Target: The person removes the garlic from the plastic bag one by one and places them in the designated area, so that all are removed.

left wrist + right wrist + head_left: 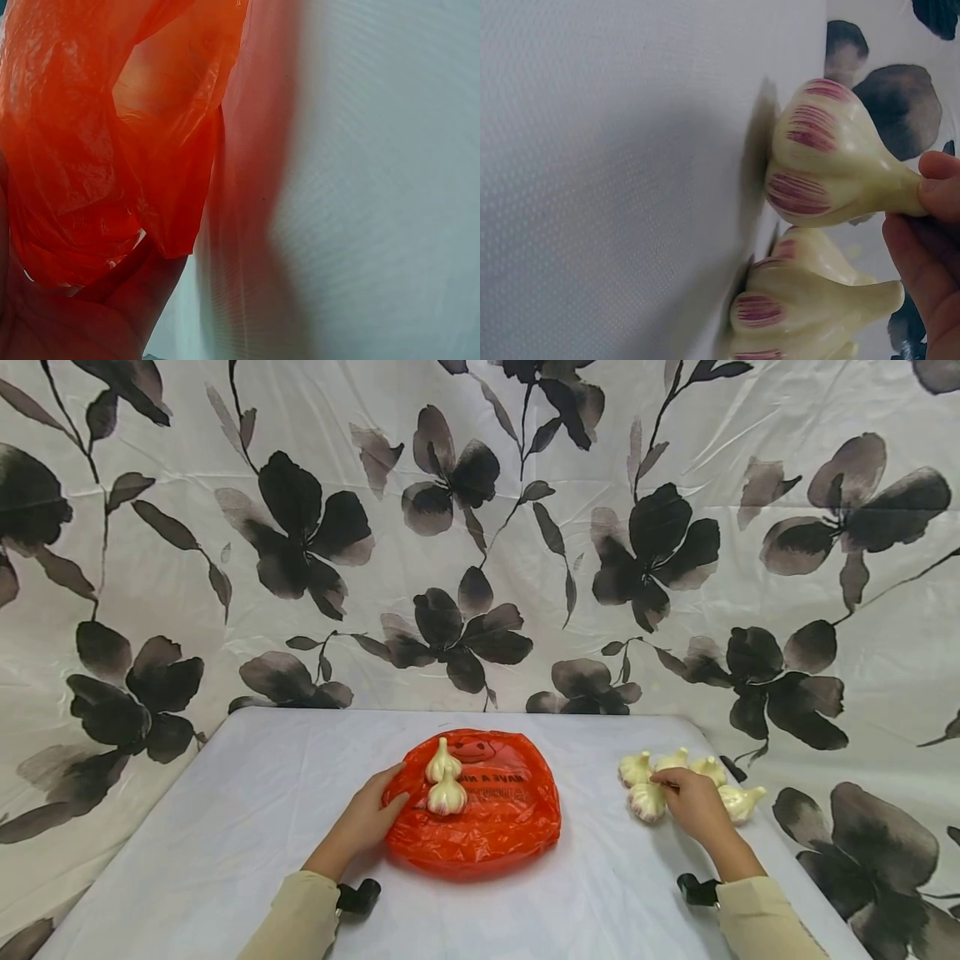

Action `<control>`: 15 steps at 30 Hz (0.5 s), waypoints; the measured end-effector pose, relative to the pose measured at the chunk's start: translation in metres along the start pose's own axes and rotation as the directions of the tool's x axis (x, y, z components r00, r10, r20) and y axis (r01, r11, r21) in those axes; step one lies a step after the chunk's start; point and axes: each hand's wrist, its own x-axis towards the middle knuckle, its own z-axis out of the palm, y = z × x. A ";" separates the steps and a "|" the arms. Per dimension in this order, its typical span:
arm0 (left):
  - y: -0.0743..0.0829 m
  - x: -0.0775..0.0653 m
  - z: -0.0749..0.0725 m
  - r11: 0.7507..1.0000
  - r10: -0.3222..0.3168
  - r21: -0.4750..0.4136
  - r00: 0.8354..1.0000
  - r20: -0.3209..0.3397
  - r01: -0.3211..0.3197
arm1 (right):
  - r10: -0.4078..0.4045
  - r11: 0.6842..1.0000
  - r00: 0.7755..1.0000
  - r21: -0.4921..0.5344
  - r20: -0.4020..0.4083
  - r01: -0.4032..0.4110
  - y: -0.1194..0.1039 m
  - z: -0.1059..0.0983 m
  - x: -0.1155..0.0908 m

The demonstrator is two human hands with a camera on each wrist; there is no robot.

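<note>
A red plastic bag with printed lettering and a face lies puffed up on the white table. My left hand grips its left edge, the thumb over the top; in the left wrist view part of that hand shows through the red film. Two garlic bulbs, a rear one and a front one, sit on the bag. At the right, my right hand pinches the stem of a garlic bulb with purple streaks. The pinching fingertips show at the right wrist view's edge.
Several more garlic bulbs cluster around my right hand, one near the table's right edge. White cloth covers the table. A floral sheet hangs behind it and at the sides.
</note>
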 end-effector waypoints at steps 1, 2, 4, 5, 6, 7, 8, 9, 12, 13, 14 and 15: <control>0.000 0.000 0.000 1.000 0.001 -0.001 1.000 0.000 -0.001 | -0.008 1.000 1.000 -0.007 -0.001 0.008 0.000 0.000 0.000; 0.000 0.000 0.000 1.000 0.003 -0.003 1.000 0.000 -0.003 | -0.016 1.000 1.000 -0.016 -0.003 0.016 0.001 0.000 0.000; 0.000 0.000 0.000 1.000 0.003 -0.003 1.000 0.001 -0.003 | -0.032 0.999 0.999 -0.027 -0.008 0.031 0.001 -0.001 0.000; 0.000 0.000 0.000 1.000 0.002 -0.002 1.000 0.001 -0.002 | -0.040 0.999 0.999 -0.034 -0.011 0.039 0.001 -0.001 0.000; 0.000 0.000 0.000 1.000 0.000 -0.002 1.000 0.001 0.000 | -0.046 0.998 0.999 -0.038 -0.012 0.046 0.001 -0.001 0.000; 0.000 0.000 0.000 1.000 -0.001 -0.002 1.000 0.002 0.001 | -0.055 0.997 0.998 -0.049 -0.013 0.054 0.002 -0.001 0.000; 0.000 0.000 0.000 1.000 -0.003 -0.001 1.000 0.003 0.003 | -0.064 0.996 0.998 -0.059 -0.010 0.064 0.002 -0.001 0.000; 0.000 0.000 0.000 1.000 -0.005 0.000 1.000 0.005 0.005 | -0.071 0.995 0.997 -0.066 -0.004 0.070 0.003 0.000 0.000; 0.000 0.000 0.000 1.000 -0.010 -0.002 1.000 0.009 0.010 | -0.082 0.993 0.997 -0.090 0.012 0.082 0.004 0.001 0.001; 0.000 0.000 0.000 1.000 -0.012 -0.001 1.000 0.011 0.012 | -0.085 0.991 0.996 -0.098 0.017 0.086 0.005 0.002 0.001; 0.000 0.000 0.000 1.000 -0.013 0.000 1.000 0.012 0.013 | -0.086 0.991 0.996 -0.100 0.021 0.087 0.005 0.003 0.001; 0.000 0.000 0.000 1.000 -0.015 -0.001 1.000 0.011 0.015 | -0.084 0.991 0.996 -0.100 0.023 0.086 0.005 0.003 0.001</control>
